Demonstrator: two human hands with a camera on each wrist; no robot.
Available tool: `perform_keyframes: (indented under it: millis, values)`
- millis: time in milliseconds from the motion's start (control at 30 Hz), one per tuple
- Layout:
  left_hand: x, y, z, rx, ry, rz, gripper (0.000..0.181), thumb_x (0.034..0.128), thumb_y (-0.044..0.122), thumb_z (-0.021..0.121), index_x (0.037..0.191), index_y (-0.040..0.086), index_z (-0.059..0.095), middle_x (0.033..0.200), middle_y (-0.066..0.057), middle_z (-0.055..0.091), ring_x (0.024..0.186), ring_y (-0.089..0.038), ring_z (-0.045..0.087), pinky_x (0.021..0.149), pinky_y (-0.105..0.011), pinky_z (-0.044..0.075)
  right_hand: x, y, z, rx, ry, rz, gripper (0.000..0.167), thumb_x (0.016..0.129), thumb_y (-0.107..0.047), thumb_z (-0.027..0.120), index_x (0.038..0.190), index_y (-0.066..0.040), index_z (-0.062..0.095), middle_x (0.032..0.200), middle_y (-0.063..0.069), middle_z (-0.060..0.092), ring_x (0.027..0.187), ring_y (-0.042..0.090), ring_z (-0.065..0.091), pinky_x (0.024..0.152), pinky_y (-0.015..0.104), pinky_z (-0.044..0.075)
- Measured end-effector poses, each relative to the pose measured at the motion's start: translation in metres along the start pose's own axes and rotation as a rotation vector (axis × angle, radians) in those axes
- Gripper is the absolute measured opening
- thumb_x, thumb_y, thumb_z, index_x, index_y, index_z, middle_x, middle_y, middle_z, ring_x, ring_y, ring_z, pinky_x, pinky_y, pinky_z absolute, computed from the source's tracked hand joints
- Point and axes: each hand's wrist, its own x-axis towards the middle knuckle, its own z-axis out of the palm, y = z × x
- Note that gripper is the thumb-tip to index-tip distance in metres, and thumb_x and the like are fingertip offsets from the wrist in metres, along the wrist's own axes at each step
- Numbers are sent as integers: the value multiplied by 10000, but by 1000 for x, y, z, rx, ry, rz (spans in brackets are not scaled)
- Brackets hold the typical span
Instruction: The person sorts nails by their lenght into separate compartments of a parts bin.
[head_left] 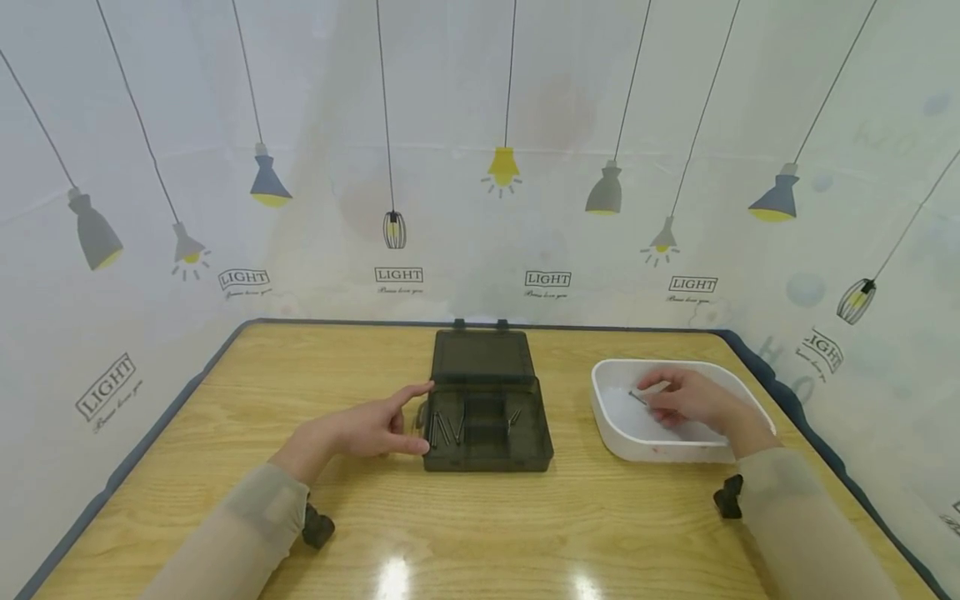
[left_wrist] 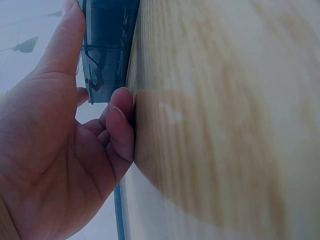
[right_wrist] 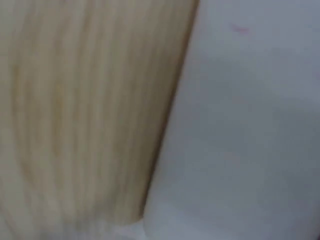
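Observation:
A dark translucent plastic box lies on the table with its lid tipped back. Several long metal screws lie in its left part, and a few shorter ones lie further right. My left hand touches the box's left side with thumb and index finger spread apart; in the left wrist view its other fingers curl loosely by the table. Over the white tray, my right hand pinches a small metal screw at its fingertips. The right wrist view shows no hand, only the tray's outer wall.
The wooden table has a dark edge against a wall covering printed with lamps. The tray stands to the right of the box, with bare wood between them. A dark wrist device is under the left sleeve.

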Motion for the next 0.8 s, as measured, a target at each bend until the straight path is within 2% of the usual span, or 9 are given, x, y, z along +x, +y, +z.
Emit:
perform_keyframes:
  millis: [200, 300, 400, 533, 667, 800]
  values:
    - [0, 2, 1, -12, -4, -1, 1056, 1000, 544, 788, 1781, 335, 110, 923, -79, 663, 774, -208, 628, 751, -386, 529, 4, 9, 5, -74, -3, -7, 418, 1061, -195, 738, 1439, -38, 659, 999, 69, 712, 893, 204, 659, 792, 326, 585]
    - [0, 2, 1, -13, -5, -8, 1056, 1001, 538, 789, 1782, 331, 110, 921, -79, 660, 766, -206, 624, 748, -384, 528, 6, 10, 6, -98, 7, -10, 384, 1048, -206, 756, 1403, -72, 695, 1039, 71, 714, 884, 204, 650, 786, 325, 564]
    - [-1, 2, 0, -11, -6, -4, 1055, 1002, 538, 788, 1783, 322, 112, 913, -74, 661, 755, -199, 622, 738, -377, 529, 7, 10, 8, -119, 5, -33, 334, 1043, -192, 760, 1347, -60, 718, 1072, 77, 717, 863, 197, 640, 769, 321, 550]
    - [-1, 1, 0, -7, -8, 2, 1055, 1006, 537, 784, 1784, 316, 107, 904, -69, 658, 743, -194, 619, 729, -372, 530, 7, 9, 10, -141, 7, -55, 279, 1034, -167, 765, 1275, -30, 738, 993, 62, 705, 830, 183, 626, 745, 309, 539]
    - [0, 1, 0, -20, -10, -4, 1055, 1005, 531, 787, 1783, 328, 104, 907, -77, 656, 746, -202, 622, 737, -381, 533, 7, 6, 12, -182, 19, -56, 218, 1034, -184, 771, 1201, -44, 759, 896, 21, 666, 813, 184, 606, 734, 307, 513]
    - [-1, 1, 0, -30, -7, -9, 1059, 999, 533, 793, 1782, 335, 107, 920, -86, 659, 765, -214, 629, 749, -391, 531, 7, 3, 14, -218, 24, -33, 172, 1043, -209, 767, 1143, -68, 764, 880, 8, 644, 830, 198, 592, 752, 321, 487]
